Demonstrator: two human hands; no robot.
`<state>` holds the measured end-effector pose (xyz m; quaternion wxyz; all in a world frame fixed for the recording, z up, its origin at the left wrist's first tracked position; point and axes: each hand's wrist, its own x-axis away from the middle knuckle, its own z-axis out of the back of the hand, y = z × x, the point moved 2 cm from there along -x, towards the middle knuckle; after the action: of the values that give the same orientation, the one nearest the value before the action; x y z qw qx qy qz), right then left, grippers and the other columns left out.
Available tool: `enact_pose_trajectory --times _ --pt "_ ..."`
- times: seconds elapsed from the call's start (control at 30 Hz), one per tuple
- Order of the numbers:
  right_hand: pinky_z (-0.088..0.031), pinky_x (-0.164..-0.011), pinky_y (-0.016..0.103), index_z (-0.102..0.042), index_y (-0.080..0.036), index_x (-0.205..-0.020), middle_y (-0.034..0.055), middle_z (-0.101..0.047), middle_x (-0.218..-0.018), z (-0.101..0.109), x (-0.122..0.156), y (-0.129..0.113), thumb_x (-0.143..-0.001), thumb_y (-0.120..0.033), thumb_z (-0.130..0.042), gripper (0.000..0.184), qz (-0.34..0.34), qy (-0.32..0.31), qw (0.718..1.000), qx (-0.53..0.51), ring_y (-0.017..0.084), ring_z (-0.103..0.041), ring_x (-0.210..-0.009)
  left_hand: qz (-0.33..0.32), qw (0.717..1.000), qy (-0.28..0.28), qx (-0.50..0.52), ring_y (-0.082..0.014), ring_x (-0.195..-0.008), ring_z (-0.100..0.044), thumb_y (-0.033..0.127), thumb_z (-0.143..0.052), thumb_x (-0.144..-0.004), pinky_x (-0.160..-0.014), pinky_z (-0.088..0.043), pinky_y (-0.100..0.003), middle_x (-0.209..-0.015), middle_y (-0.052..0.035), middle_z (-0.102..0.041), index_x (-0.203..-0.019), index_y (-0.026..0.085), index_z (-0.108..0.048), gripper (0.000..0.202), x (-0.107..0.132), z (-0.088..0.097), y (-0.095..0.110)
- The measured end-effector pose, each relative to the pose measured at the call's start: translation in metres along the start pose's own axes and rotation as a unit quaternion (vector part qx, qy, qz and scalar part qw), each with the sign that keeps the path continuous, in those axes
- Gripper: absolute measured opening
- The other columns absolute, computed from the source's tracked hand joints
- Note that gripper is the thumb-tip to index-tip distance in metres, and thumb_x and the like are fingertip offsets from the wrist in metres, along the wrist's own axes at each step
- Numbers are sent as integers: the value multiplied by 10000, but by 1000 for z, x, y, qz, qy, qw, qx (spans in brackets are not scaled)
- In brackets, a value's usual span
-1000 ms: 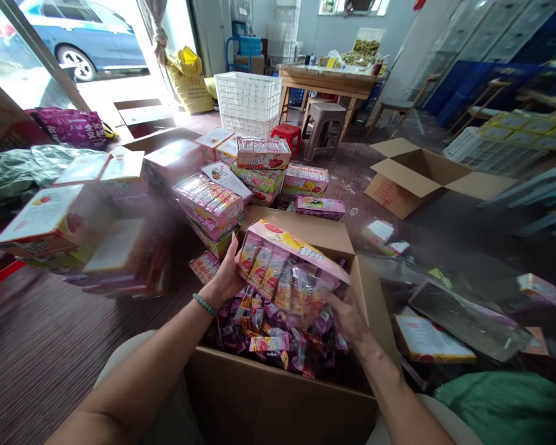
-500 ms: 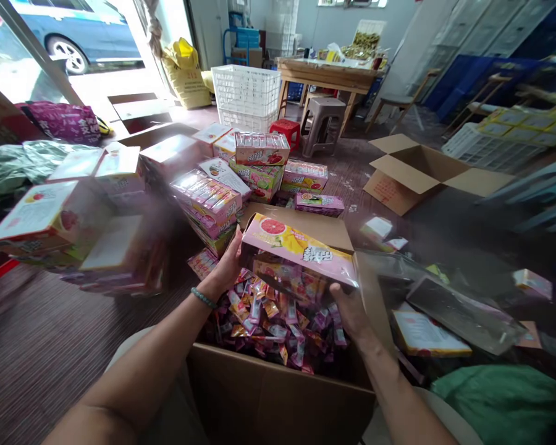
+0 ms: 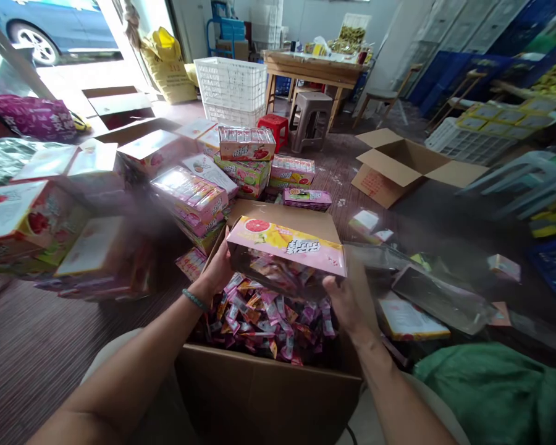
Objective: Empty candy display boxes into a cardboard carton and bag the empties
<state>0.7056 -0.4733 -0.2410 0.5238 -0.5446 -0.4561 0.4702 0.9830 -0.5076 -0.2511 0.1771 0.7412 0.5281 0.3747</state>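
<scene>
A pink and yellow candy box point(image 3: 290, 244) with a grapefruit picture is held level over a large brown carton point(image 3: 269, 377). My left hand point(image 3: 217, 267) grips the box's left end, thumb up along the edge. At its right lower corner, my right hand point(image 3: 345, 303) is closed on the box, thumb on the near edge. The box's open side faces me, and small wrappers show inside it. Below, the carton holds a heap of small wrapped candies point(image 3: 264, 318) in pink, purple and orange. The fingers behind the box are hidden.
Stacked fruit-print boxes point(image 3: 189, 191) stand beyond and left of the carton. An open cardboard box point(image 3: 398, 164) sits at the right, near a clear plastic wrapper point(image 3: 445, 296) and a green sack point(image 3: 491, 389). White crates point(image 3: 231, 86) and a grey stool point(image 3: 311, 120) are farther back.
The view has turned slightly right, so everything sits farther left. Packets inside the box look lower and more jumbled, and the candies beneath have shifted. Both hands keep their grip.
</scene>
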Motion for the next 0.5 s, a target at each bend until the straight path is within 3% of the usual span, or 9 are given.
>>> enact_pose_trajectory --times 0.17,0.3,0.4,0.5 --pt "-403 -1188 528 -671 -215 -1291 114 -660 -1363 4 -4 3 -746 -810 -692 808 11 -2 999 -49 345 -519 -1382 41 996 -73 -6 -366 -1298 -603 644 -254 -1036 -1138 -435 -527 -1244 -131 -742 -1508 156 -523 731 1 -5 -4" --pt "-348 -1229 512 -692 -253 -1262 86 -650 -1387 1 -4 -6 -719 -810 -720 778 28 -9 1000 0 324 -459 -1439 -2 998 -56 -9 -336 -1307 -602 632 -261 -1039 -1166 -411 -516 -1265 -125 -733 -1547 175 -469 714 -2 -4 2" --pt "-359 -1222 539 -697 -251 -1276 96 -689 -1324 2 -4 -11 -712 -847 -690 821 30 -6 999 -11 347 -493 -1409 6 997 -78 -16 -324 -1332 -583 650 -226 -1036 -1185 -393 -508 -1314 -126 -710 -1553 183 -463 736 0 -6 5" --pt "-354 -1226 550 -652 -254 -1357 94 -653 -1388 3 -3 -9 -710 -812 -729 858 11 -14 1000 -20 355 -506 -1399 5 996 -86 -3 -337 -1352 -562 707 -194 -1010 -1182 -393 -521 -1331 -133 -698 -1539 176 -482 803 3 -6 11"
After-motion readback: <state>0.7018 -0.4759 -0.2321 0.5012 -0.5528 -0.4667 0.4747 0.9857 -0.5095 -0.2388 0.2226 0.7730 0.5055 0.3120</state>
